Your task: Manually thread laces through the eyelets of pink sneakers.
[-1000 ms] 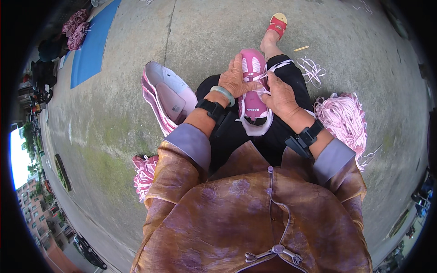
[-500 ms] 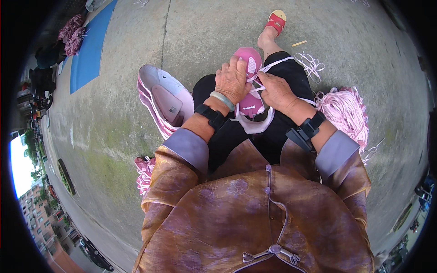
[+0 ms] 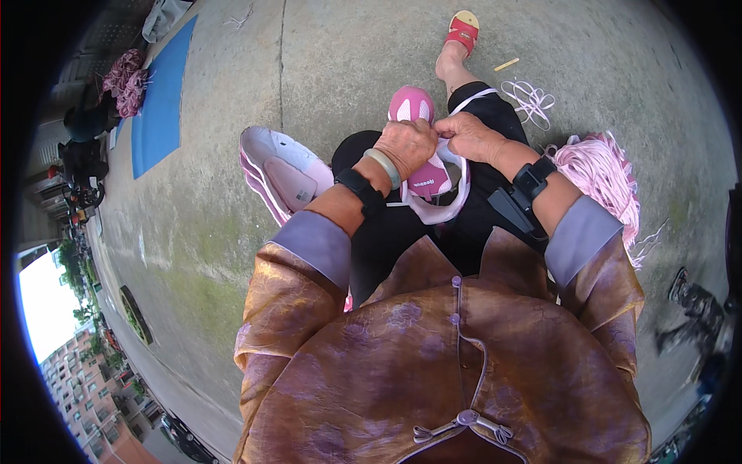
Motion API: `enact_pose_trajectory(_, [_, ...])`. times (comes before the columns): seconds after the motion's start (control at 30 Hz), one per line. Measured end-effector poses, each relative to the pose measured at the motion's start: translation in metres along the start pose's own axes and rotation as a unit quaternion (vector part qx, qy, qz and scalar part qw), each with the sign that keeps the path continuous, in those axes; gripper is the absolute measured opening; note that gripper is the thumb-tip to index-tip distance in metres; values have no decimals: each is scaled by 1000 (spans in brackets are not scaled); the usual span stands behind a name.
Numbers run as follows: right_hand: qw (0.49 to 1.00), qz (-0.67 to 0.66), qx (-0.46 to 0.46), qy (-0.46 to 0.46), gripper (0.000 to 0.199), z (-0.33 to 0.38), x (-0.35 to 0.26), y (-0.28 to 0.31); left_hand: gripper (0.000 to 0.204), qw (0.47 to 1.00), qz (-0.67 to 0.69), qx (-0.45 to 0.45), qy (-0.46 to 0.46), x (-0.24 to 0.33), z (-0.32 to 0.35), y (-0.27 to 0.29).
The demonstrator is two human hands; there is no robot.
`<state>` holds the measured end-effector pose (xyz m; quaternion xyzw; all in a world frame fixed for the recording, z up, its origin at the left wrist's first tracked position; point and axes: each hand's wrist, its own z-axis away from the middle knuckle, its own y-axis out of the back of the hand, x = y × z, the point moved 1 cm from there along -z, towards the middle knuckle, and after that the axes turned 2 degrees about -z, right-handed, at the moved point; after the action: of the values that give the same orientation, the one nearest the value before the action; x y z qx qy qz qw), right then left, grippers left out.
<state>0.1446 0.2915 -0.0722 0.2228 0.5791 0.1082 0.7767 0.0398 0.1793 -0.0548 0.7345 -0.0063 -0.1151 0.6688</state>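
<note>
A pink shoe upper [image 3: 421, 179] with white mesh patches and a pale collar lies across my lap, its rounded toe pointing away. My left hand [image 3: 407, 145] is closed over its middle, the fingers curled toward the lacing area. My right hand [image 3: 473, 138] meets it there, thumb and finger pinched on a pale pink shoelace. The pinched part of the lace is mostly hidden by the fingers. A stretch of shoelace [image 3: 473, 99] passes over my right knee. Black bands sit on both wrists, and a pale bangle circles the left one.
Left of my lap stands a pink and white open container-like shape [image 3: 284, 174]. A bundle of pink laces [image 3: 599, 178] lies on the right, with a loose lace coil [image 3: 529, 104] farther off. My foot wears a red slipper [image 3: 462, 32]. A blue mat [image 3: 164, 100] lies far left.
My left hand has slid nearer and curled its fingers over the upper. My right hand has drawn in beside it, and the crossing lace between them is now largely covered.
</note>
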Motion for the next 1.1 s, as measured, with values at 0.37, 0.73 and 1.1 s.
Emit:
enact_pose_trajectory(0.37, [964, 57, 259, -12, 23, 37, -10, -27, 12, 989, 119, 82, -34, 6, 43, 45])
enact_pose_trajectory(0.73, [959, -101, 264, -29, 30, 32, -10, -36, 16, 669, 89, 364, 642, -51, 391, 117])
enact_pose_trajectory(1.1, [956, 126, 256, 75, 10, -14, -5, -1, 16, 341, 192, 520, 759, -36, 482, 171])
